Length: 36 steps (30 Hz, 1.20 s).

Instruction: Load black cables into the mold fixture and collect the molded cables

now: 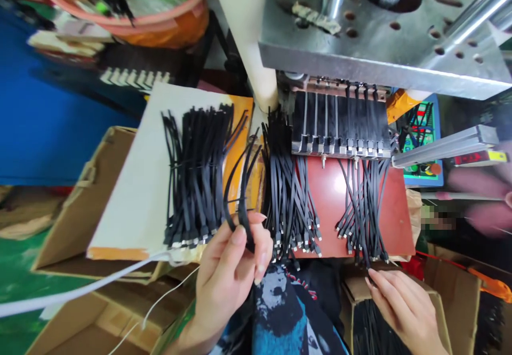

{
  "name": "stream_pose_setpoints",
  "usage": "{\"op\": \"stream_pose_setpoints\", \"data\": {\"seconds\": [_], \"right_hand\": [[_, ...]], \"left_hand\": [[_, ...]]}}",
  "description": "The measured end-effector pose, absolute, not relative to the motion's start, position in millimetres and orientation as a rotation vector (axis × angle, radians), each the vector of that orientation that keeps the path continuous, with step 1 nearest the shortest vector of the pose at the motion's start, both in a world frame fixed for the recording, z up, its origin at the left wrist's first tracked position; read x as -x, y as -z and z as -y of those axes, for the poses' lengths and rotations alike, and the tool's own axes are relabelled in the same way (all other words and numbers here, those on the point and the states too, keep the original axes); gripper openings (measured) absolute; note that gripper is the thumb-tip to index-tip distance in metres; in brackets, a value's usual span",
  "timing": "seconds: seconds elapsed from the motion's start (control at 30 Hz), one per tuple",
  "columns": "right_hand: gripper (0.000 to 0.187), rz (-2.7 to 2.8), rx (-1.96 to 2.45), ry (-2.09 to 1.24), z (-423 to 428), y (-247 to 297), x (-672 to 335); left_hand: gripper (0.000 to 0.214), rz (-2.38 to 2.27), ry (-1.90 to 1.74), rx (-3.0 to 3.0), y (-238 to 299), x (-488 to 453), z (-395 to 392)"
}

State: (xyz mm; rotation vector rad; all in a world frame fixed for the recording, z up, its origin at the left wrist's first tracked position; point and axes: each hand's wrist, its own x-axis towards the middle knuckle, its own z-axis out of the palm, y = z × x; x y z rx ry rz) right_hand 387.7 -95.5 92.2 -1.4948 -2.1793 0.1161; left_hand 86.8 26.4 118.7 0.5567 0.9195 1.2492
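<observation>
My left hand (234,264) is closed around a few short flat black cables (242,206), whose upper ends fan out above the fingers. My right hand (404,301) pinches the lower end of a black cable (366,237) at the front edge of the red board, beside a loose bunch. That cable's upper part is lost among the others. Between my hands, a thick pile of black cables (284,190) lies with metal plugs toward me. Behind the right bunch, a slotted black fixture (336,120) holds several cables in its right-hand slots; its left slots show bare metal.
A steel press plate (384,62) overhangs the fixture. Left, bundled cables (200,179) lie on a white board (132,184). Cardboard boxes (100,184) stand below, with a white cord (80,289) crossing them. A metal bar (444,146) juts in at right, near a blurred person (480,184).
</observation>
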Motion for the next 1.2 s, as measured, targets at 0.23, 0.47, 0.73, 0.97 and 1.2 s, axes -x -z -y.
{"op": "stream_pose_setpoints", "data": {"seconds": [0.23,0.47,0.73,0.97,1.2], "right_hand": [[0.077,2.066,1.491,-0.066,76,-68,-372],[0.059,2.332,1.500,-0.354,25,-93,-391],[0.038,2.433,1.337,0.116,-118,-119,-413],[0.036,2.658,1.138,0.235,-186,-111,-420],[0.025,2.820,0.894,0.691,-187,-126,-413]], "left_hand": [[0.022,-0.880,-1.229,-0.587,-119,-91,-25],[0.023,-0.920,-1.223,-0.530,-119,-82,-20],[0.023,-0.955,-1.198,-0.493,-118,-80,-15],[0.026,-1.038,-1.171,-0.467,-120,-84,-10],[0.028,-0.871,-1.088,-0.672,-105,-80,-8]]}}
